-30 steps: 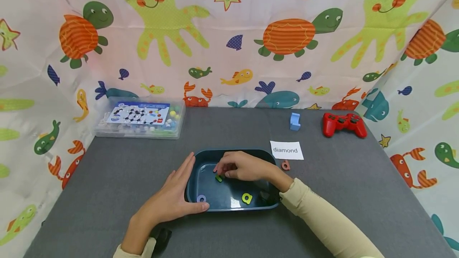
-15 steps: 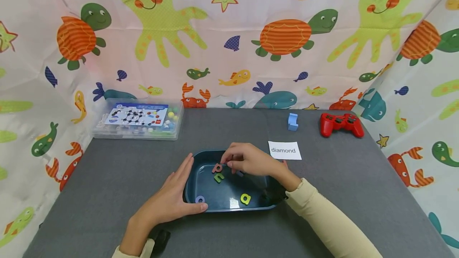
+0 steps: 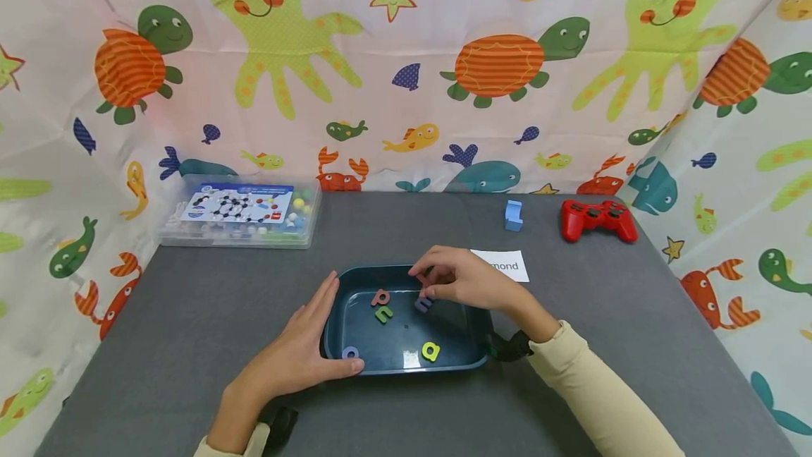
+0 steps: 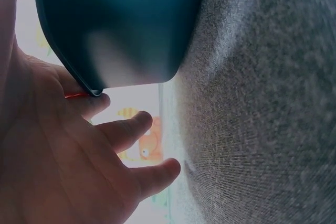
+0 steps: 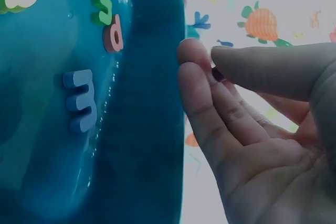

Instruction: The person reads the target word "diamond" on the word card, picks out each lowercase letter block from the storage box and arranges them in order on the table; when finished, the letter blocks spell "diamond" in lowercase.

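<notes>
My left hand [image 3: 298, 340] rests along the left end of a dark blue tray [image 3: 364, 333], fingers straight against its side and thumb on the near rim. Over the tray's far right part, my right hand [image 3: 466, 277] pinches a small dark reddish piece [image 5: 217, 74] between thumb and fingers; its shape is mostly hidden. Below those fingertips lies a blue letter m [image 3: 423, 304]. A pinkish-red letter [image 3: 380, 297] and a green letter n [image 3: 383, 314] lie farther left in the tray. Nearer me are a yellow letter [image 3: 431, 352] and a lilac round letter [image 3: 350, 352].
A white card [image 3: 509, 266], partly covered by my right hand, lies behind the tray's right end. Farther back stand a blue stand-like block [image 3: 513, 216] and a red game controller [image 3: 598, 221]. A clear plastic case [image 3: 237, 211] of small parts sits at the back left.
My right hand has moved right and away from the pinkish-red and green letters, uncovering them and the blue m. It now covers part of the card. The left hand keeps its place on the tray.
</notes>
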The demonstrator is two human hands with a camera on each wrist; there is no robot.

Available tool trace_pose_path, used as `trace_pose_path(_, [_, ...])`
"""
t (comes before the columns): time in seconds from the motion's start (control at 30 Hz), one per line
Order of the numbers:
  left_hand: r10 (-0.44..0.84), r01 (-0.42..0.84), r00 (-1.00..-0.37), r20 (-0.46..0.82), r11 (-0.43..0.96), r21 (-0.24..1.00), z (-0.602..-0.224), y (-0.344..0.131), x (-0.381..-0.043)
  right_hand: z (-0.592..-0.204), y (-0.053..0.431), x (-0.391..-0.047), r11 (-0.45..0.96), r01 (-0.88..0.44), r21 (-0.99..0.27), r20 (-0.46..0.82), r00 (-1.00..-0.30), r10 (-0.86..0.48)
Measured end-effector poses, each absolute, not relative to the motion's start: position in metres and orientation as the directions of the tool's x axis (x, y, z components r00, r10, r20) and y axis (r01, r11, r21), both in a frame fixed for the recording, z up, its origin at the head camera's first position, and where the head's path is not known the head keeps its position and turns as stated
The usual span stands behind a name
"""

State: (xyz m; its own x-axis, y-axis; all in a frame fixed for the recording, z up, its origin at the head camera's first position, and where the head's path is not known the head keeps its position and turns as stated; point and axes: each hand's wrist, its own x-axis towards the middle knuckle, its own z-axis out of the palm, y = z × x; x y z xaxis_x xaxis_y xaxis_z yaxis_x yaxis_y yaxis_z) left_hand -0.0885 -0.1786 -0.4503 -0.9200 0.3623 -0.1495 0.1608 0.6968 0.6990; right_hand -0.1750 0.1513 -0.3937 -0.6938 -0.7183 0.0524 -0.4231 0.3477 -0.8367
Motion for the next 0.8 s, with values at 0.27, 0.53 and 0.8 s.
trace_pose_path(0.27, [0.368, 0.168, -0.919, -0.144, 0.693, 0.701, -0.449, -0.179, -0.088, -0.393, 0.171, -0.171, 0.374, -0.412, -0.831, 0.052, -0.727, -0.685])
trace_pose_path(0.53, [0.377, 0.162, -0.913, -0.154, 0.682, 0.713, -0.45, -0.179, -0.089, -0.396, 0.193, -0.167, 0.396, -0.382, -0.835, 0.062, -0.78, -0.623])
trace_pose_path(0.8, [0.385, 0.172, -0.911, -0.145, 0.677, 0.716, -0.45, -0.179, -0.089, -0.396, 0.214, -0.162, 0.468, -0.328, -0.821, 0.051, -0.858, -0.511])
